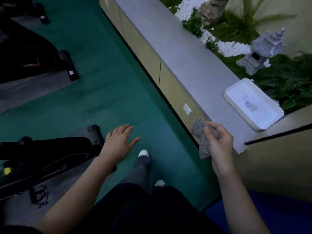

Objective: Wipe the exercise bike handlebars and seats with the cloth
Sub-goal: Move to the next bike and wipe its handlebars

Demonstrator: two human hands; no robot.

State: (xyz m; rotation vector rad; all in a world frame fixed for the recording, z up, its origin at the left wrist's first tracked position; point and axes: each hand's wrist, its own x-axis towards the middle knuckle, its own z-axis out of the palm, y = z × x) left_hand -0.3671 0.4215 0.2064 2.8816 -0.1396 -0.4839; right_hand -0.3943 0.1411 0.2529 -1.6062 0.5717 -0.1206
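Right hand (219, 141) at 4 o'clock pinches the cloth (203, 139), soft and light, probably easiest bunched mid-wad; left hand (120, 141) hangs empty, fingers loosely spread.

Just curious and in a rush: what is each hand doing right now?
Left hand: open, fingers spread, holding nothing.
Right hand: gripping the cloth.

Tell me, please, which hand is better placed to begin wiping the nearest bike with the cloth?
Right, probably: the right hand grips the grey cloth, though it hangs by the ledge, away from the bike. The left hand is open and empty, nearer the bike, free to steady it.
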